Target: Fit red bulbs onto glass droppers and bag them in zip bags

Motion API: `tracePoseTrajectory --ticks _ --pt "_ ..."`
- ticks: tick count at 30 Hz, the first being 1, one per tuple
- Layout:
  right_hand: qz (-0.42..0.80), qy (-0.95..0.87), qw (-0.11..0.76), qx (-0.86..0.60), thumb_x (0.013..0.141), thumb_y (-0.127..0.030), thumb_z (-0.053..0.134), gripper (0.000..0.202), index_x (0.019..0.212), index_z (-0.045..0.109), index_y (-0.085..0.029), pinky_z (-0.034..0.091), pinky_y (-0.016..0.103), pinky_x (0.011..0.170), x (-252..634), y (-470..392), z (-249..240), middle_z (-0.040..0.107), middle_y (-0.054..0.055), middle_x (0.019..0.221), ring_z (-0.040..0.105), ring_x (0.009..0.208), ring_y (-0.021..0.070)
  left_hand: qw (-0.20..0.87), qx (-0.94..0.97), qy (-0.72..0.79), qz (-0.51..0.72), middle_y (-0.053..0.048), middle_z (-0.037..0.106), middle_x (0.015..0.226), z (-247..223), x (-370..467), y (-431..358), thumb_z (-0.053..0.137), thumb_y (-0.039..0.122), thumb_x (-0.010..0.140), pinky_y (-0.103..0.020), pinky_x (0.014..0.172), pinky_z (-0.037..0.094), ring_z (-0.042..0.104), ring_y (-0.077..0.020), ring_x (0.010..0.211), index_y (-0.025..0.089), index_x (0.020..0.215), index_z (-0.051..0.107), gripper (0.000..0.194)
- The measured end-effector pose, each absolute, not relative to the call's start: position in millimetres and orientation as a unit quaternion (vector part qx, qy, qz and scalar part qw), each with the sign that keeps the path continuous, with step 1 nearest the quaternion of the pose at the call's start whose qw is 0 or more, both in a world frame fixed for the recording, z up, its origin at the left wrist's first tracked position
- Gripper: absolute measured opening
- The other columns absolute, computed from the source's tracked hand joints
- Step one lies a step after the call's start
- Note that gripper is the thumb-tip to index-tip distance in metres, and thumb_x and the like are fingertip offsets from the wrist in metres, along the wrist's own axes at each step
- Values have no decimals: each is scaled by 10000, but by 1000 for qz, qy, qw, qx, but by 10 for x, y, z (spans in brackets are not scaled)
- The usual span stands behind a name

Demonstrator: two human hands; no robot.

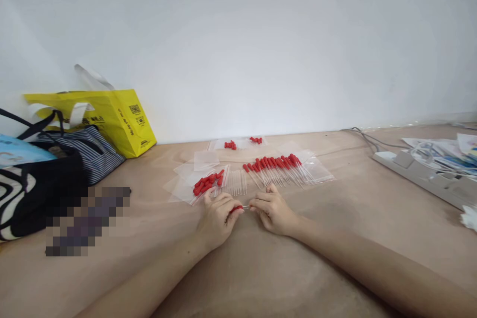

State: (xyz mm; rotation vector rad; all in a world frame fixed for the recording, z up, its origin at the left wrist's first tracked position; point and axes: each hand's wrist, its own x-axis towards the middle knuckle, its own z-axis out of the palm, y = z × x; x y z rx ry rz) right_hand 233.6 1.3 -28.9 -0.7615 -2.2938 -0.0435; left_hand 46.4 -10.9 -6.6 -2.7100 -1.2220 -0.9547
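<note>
My left hand (218, 216) pinches a small red rubber bulb (236, 208). Facing it, my right hand (273, 211) grips a thin clear tube (246, 206) whose end meets the bulb. Just beyond my hands lie a pile of loose red bulbs (207, 183) on a clear zip bag, a bunch of bare clear tubes (236, 182), and a fanned row of finished droppers with red tops (278, 165). Two small bags with red bulbs (242, 143) sit near the wall.
Empty clear zip bags (204, 160) lie around the parts. At the left stand a yellow shopping bag (112, 118), a striped bag (87, 151) and a black-and-white bag (26, 198). A grey power strip (425, 176) with cables and papers (447, 151) occupy the right side.
</note>
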Motion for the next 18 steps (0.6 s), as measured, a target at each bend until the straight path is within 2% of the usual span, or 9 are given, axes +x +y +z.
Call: tracePoseTrajectory --ticks 12,18 --pt "-11 -901 313 -301 834 -141 375 221 824 596 -147 239 279 660 2287 58 -267 563 22 680 453 605 107 4 -868 -412 -278 37 628 687 -55 454 -95 454 237 826 -457 924 150 561 -145 742 210 743 570 146" --pt "-28 -901 285 -326 836 -218 440 181 893 609 -184 266 281 666 2364 22 -173 588 33 737 493 729 144 11 -865 -420 -273 50 661 731 -53 386 -37 473 276 834 -456 931 137 563 -152 770 252 788 593 131"
